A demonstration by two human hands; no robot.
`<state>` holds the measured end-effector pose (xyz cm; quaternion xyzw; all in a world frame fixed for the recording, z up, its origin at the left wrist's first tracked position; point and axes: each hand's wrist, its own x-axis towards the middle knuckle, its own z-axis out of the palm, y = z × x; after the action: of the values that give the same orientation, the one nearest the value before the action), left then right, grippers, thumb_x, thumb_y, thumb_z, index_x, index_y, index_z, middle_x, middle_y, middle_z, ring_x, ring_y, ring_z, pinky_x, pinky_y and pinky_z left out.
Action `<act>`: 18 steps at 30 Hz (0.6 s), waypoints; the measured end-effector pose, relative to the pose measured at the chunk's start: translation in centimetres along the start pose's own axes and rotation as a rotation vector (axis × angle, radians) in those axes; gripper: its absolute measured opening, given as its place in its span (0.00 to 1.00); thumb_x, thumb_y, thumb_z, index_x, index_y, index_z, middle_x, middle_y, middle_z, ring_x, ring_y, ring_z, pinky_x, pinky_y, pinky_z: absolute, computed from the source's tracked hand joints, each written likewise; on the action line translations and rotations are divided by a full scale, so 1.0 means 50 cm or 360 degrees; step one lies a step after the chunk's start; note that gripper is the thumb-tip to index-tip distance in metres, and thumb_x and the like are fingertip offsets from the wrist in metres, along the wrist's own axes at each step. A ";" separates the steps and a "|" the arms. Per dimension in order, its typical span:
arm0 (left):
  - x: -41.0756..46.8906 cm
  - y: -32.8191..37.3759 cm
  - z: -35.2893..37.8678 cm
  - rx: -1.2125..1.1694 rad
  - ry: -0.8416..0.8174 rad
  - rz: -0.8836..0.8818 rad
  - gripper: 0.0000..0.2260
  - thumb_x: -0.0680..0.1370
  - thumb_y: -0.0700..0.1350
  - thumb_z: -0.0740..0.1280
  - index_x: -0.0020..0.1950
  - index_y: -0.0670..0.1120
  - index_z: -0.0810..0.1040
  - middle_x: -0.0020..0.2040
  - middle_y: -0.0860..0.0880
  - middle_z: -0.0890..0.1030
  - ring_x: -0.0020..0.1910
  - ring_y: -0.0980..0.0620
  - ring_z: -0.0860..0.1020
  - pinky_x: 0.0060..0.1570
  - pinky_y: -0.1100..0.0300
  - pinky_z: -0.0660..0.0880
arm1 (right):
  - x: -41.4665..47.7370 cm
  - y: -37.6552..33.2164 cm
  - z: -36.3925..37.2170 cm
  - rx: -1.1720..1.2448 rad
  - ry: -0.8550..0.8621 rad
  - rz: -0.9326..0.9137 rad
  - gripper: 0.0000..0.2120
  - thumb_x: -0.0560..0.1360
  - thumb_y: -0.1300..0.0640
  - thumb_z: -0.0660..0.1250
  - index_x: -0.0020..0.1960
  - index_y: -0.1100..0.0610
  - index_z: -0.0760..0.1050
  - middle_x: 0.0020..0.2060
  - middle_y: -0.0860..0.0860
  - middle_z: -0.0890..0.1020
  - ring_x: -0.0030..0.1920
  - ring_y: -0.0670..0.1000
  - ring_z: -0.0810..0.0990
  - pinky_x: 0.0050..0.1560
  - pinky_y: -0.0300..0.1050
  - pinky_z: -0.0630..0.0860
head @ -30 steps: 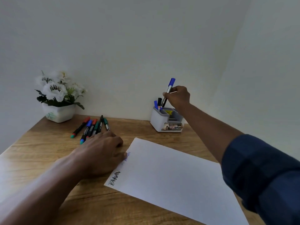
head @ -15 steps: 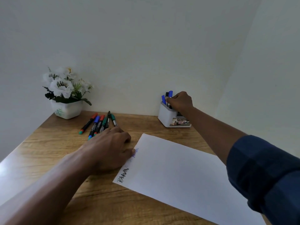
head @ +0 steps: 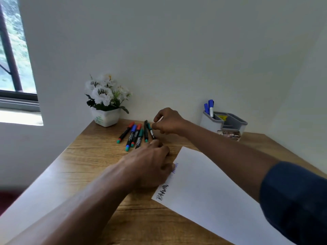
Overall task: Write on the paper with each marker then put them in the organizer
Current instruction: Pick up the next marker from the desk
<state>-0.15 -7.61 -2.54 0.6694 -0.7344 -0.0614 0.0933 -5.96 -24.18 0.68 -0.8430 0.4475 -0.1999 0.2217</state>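
One right hand (head: 170, 122) now at markers (head: 136, 136)

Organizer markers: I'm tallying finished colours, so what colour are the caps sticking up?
Blue, both visible caps in the organizer; head view.

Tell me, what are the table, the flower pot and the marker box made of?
Table: looks like wood or a wood-look laminate, matte, with brown grain lines running along it. Flower pot: probably glazed ceramic, white and slightly shiny, though it could be plastic. Organizer: likely plastic, smooth grey with thin moulded walls and dividers.
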 end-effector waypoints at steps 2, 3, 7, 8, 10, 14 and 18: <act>0.003 0.002 0.003 0.0023 -0.0014 0.0003 0.24 0.82 0.61 0.61 0.75 0.53 0.68 0.71 0.50 0.69 0.65 0.51 0.72 0.60 0.55 0.74 | 0.011 -0.016 0.009 -0.0092 -0.0126 0.0140 0.12 0.71 0.57 0.77 0.51 0.62 0.81 0.44 0.57 0.85 0.44 0.57 0.86 0.48 0.53 0.84; 0.004 0.001 0.004 0.0034 -0.0020 0.0005 0.24 0.82 0.61 0.61 0.75 0.52 0.68 0.72 0.49 0.69 0.65 0.50 0.72 0.59 0.54 0.74 | 0.015 -0.023 0.010 -0.0130 -0.0181 0.0199 0.12 0.70 0.59 0.77 0.49 0.63 0.81 0.43 0.58 0.86 0.42 0.57 0.86 0.47 0.53 0.84; 0.005 0.001 0.006 0.0044 -0.0029 0.0023 0.26 0.83 0.60 0.60 0.78 0.50 0.65 0.76 0.48 0.65 0.71 0.47 0.68 0.65 0.50 0.72 | 0.024 -0.025 0.013 -0.0042 -0.0148 0.0347 0.07 0.69 0.63 0.76 0.43 0.62 0.78 0.37 0.58 0.82 0.34 0.54 0.81 0.31 0.43 0.79; 0.003 0.002 0.007 0.0035 -0.0030 0.0026 0.26 0.83 0.60 0.60 0.78 0.50 0.64 0.77 0.48 0.64 0.72 0.47 0.68 0.66 0.50 0.71 | 0.026 -0.019 0.013 0.0012 -0.0109 0.0364 0.07 0.69 0.63 0.75 0.43 0.62 0.78 0.39 0.59 0.82 0.35 0.55 0.81 0.31 0.43 0.78; 0.000 0.002 0.005 0.0016 -0.0027 0.0032 0.26 0.83 0.59 0.60 0.79 0.50 0.64 0.78 0.49 0.63 0.73 0.47 0.67 0.66 0.51 0.71 | 0.020 -0.011 0.006 0.0172 -0.0038 0.0379 0.10 0.67 0.62 0.74 0.45 0.64 0.79 0.42 0.61 0.84 0.39 0.57 0.84 0.36 0.45 0.81; -0.004 0.001 0.004 -0.0035 -0.0035 0.0040 0.25 0.84 0.59 0.59 0.79 0.51 0.64 0.79 0.49 0.61 0.72 0.47 0.69 0.65 0.51 0.73 | -0.017 0.001 -0.048 0.0544 0.0056 0.0310 0.13 0.73 0.65 0.71 0.56 0.67 0.79 0.45 0.63 0.84 0.43 0.58 0.87 0.49 0.56 0.85; -0.011 0.002 0.009 -0.0002 -0.0074 0.0053 0.23 0.85 0.58 0.56 0.78 0.51 0.64 0.78 0.48 0.62 0.71 0.47 0.69 0.67 0.48 0.73 | -0.131 0.026 -0.119 0.0329 0.0085 -0.0042 0.10 0.79 0.64 0.66 0.59 0.60 0.80 0.47 0.57 0.85 0.40 0.51 0.86 0.36 0.38 0.79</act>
<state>-0.27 -7.08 -2.98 0.6554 -0.7474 -0.0760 0.0776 -13.43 -20.46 3.91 -0.8159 0.4191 -0.2701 0.2929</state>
